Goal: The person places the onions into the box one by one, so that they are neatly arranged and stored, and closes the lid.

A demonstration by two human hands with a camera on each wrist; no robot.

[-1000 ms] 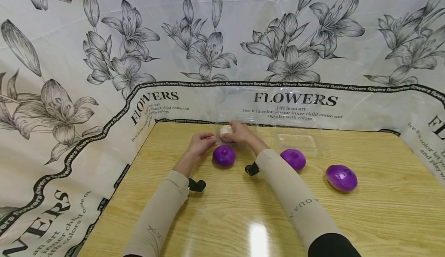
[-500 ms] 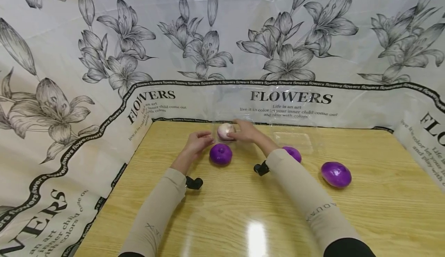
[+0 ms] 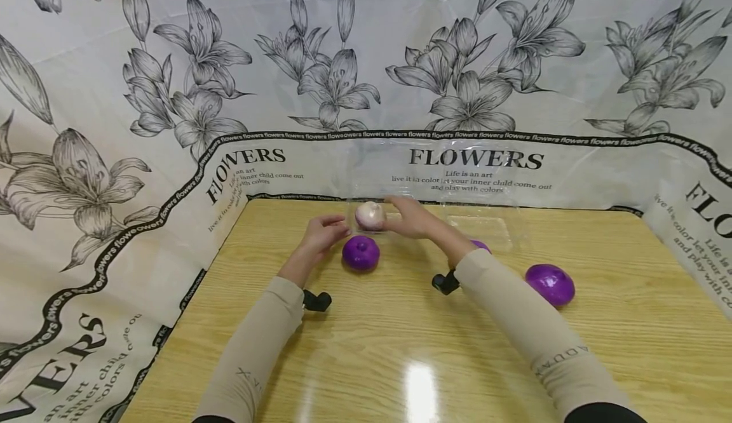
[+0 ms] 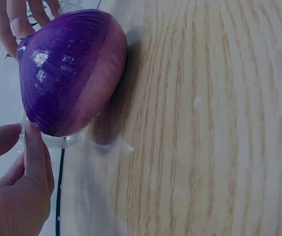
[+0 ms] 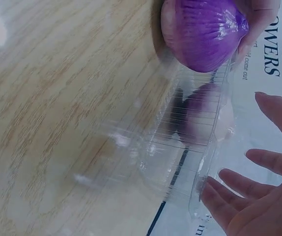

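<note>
A pale-topped, purple-sided onion [image 3: 370, 216] sits inside a clear plastic box [image 5: 168, 162] at the back of the table, showing through its ribbed wall in the right wrist view. My left hand [image 3: 321, 237] is at the box's left; in the left wrist view its thumb and finger pinch the clear rim [image 4: 22, 135]. Just right of the onion, my right hand [image 3: 410, 218] has its fingers spread and holds nothing. Whether a fingertip touches the box edge, I cannot tell. Directly in front of the box lies a glossy purple onion [image 3: 361, 253].
A second clear plastic box [image 3: 480, 229] stands to the right with its lid raised against the flower-printed cloth [image 3: 320, 175]. Another purple onion [image 3: 550, 284] lies on the right of the wooden table [image 3: 366, 347]. One more purple onion [image 3: 481, 244] is mostly hidden by my right forearm.
My right hand has let go of the pale-topped onion and drawn off to the right, its fingers spreading. The onion stays in the box. My left hand has hardly moved.
</note>
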